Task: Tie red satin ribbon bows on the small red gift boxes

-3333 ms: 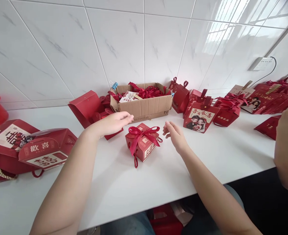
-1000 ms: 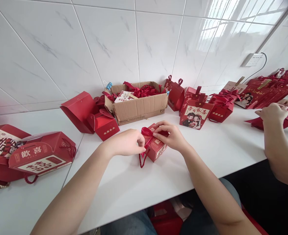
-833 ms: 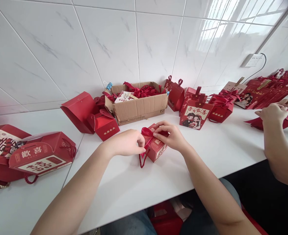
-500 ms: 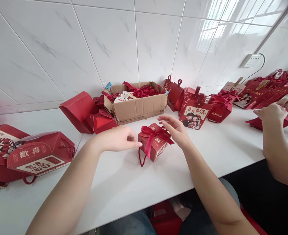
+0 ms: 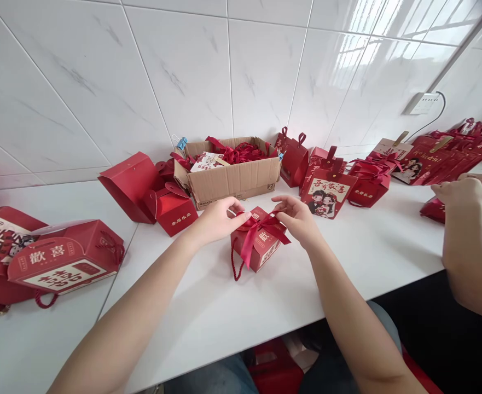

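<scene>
A small red gift box (image 5: 261, 254) with gold print stands on the white table, a red cord handle hanging at its left side. Across its top lies a red ribbon (image 5: 252, 241) tied in a bow. My left hand (image 5: 224, 219) pinches the bow's left loop between thumb and fingers. On the other side, my right hand (image 5: 296, 218) is closed on the bow's right loop, its fingertips at the box's top edge. The fingers partly cover both loops.
Behind the box is a cardboard carton (image 5: 234, 180) full of red ribbons. Red boxes (image 5: 177, 213) stand left of it, larger ones (image 5: 64, 257) at far left. Card-fronted boxes (image 5: 326, 191) line the right. A co-worker's hands (image 5: 466, 191) handle a red box at far right.
My left hand has moved from the box's left side up to the bow's left loop. My right hand has closed onto the right loop. The co-worker's hands have shifted slightly.
</scene>
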Available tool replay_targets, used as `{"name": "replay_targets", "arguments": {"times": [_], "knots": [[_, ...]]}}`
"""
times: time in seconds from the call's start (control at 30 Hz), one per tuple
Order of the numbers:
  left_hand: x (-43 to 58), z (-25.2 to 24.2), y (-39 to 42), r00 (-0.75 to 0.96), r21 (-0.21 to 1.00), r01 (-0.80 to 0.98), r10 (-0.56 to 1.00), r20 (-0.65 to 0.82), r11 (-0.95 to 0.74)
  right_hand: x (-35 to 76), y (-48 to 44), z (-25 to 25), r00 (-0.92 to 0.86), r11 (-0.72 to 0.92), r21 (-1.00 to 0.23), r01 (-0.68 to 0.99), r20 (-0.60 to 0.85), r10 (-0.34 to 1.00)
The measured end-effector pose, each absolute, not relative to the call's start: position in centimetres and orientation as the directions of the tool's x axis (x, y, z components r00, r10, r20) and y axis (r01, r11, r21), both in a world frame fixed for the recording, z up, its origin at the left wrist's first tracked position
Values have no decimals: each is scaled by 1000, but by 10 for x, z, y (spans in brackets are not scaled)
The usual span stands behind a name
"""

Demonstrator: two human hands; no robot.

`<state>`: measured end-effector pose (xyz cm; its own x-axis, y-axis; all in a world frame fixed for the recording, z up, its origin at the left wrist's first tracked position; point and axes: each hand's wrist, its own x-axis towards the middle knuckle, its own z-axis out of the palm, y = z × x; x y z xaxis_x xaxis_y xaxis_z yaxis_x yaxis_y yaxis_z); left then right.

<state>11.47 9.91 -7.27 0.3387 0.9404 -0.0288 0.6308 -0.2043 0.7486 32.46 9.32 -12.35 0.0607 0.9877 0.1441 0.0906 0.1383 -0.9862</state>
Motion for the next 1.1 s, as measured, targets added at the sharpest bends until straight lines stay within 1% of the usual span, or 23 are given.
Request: {"name": "replay_targets", "arguments": {"times": [0.1, 0.2, 0.27, 0.47, 0.57, 0.67, 0.77, 0.87, 0.93, 1.0, 1.07, 1.1], "knots": [[108, -67, 100, 361, 731, 652, 930, -63, -203, 323, 93, -124, 115, 241, -967, 88, 250, 961], [103, -63, 100, 374, 689, 690, 925, -74, -224, 323, 93, -123, 159, 297, -947, 122, 314, 936], [102, -63, 100, 374, 676, 695, 926, -51, -243, 323, 93, -123, 166, 301, -942, 148, 324, 931], [105, -70, 102, 378, 700, 646, 924, 56, -306, 324, 94, -126, 134, 254, -946, 200, 283, 950], [105, -70, 101, 382, 686, 656, 923, 55, -313, 325, 90, -124, 100, 286, -941, 182, 307, 946], [105, -68, 100, 385, 686, 654, 921, 60, -318, 324, 87, -123, 66, 361, -924, 130, 371, 926], [104, -68, 99, 386, 692, 644, 920, 75, -326, 322, 88, -125, 81, 396, -903, 168, 413, 907], [102, -69, 101, 378, 688, 651, 923, 70, -319, 323, 90, -127, 87, 375, -905, 203, 398, 913], [102, -66, 101, 383, 679, 663, 922, 53, -314, 327, 92, -125, 56, 351, -927, 132, 360, 931], [100, -58, 96, 386, 672, 666, 920, 60, -324, 333, 92, -121, -9, 356, -934, -5, 356, 934], [95, -42, 83, 358, 674, 649, 924, 138, -352, 339, 90, -117, -42, 396, -912, -111, 402, 915], [90, -31, 73, 322, 681, 632, 925, 203, -370, 342, 86, -116, -31, 421, -900, -115, 427, 904]]}}
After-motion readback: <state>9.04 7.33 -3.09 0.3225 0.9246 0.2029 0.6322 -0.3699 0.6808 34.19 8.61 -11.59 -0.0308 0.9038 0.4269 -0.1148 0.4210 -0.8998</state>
